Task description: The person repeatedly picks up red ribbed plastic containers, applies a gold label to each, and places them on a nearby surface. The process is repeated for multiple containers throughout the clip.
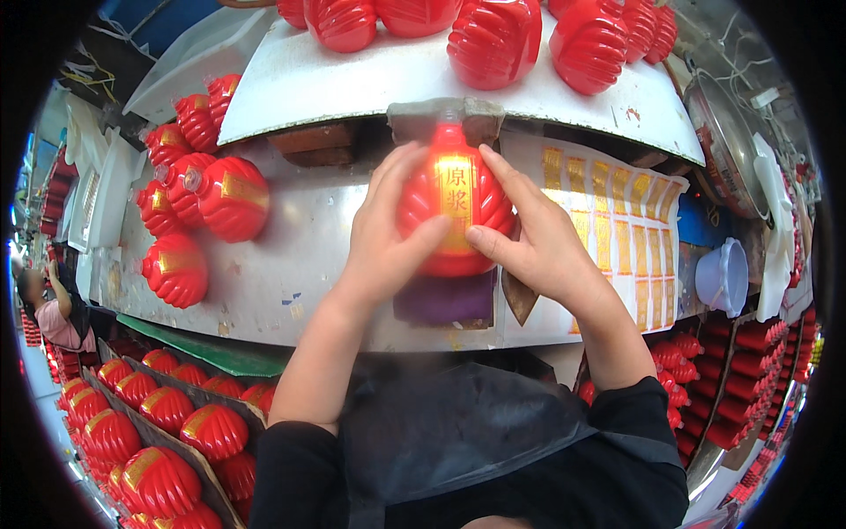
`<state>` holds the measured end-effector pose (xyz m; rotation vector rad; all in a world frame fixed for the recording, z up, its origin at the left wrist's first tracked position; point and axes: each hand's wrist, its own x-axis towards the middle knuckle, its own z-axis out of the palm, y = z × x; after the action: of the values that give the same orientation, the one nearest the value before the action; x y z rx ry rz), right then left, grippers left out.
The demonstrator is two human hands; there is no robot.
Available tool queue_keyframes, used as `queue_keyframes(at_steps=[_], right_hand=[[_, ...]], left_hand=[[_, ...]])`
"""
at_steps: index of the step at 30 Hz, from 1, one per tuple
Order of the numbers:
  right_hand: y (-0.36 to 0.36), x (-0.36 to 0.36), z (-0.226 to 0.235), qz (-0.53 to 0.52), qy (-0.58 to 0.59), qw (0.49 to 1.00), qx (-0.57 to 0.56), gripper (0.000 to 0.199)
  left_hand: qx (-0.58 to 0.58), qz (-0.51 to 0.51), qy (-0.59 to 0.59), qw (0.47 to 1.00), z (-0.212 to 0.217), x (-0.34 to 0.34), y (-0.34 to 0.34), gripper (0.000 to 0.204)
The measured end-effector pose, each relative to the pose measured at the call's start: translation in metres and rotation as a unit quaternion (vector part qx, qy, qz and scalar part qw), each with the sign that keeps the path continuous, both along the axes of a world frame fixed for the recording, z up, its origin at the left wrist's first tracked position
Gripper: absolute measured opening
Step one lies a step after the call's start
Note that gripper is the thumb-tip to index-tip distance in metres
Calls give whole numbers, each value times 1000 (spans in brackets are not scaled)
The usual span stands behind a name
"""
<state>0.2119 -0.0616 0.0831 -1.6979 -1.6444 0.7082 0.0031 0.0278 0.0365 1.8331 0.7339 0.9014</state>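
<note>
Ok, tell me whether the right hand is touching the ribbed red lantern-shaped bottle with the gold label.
Touching. The head view shows the right hand with thumb and fingers pressed on the ribbed red lantern-shaped bottle, at its gold label.

Both hands, left hand (388, 242) and right hand (538, 242), meet ahead, fingers spread, thumbs nearly touching.

Grey metal workbench (291, 264) w/ raised shelf (352, 84), crowded workshop, bright light.

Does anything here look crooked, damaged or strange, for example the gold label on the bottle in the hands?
Nothing clearly stands out. The gold label sits about straight on the red bottle, pressed by the left hand and right hand. The label sheet has empty spots where labels are gone.
</note>
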Motion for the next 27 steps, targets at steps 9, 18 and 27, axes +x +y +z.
queue_keyframes(at_steps=[9,18,27], right_hand=[[2,5,7,-12,8,1000,4,80],[13,5,16,9,-52,996,65,53],[15,8,11,20,-52,997,58,57]], left_hand=[[45,8,11,999,9,0,6,72],[186,-21,132,973,21,4,14,66],[208,-8,129,969,15,6,15,67]])
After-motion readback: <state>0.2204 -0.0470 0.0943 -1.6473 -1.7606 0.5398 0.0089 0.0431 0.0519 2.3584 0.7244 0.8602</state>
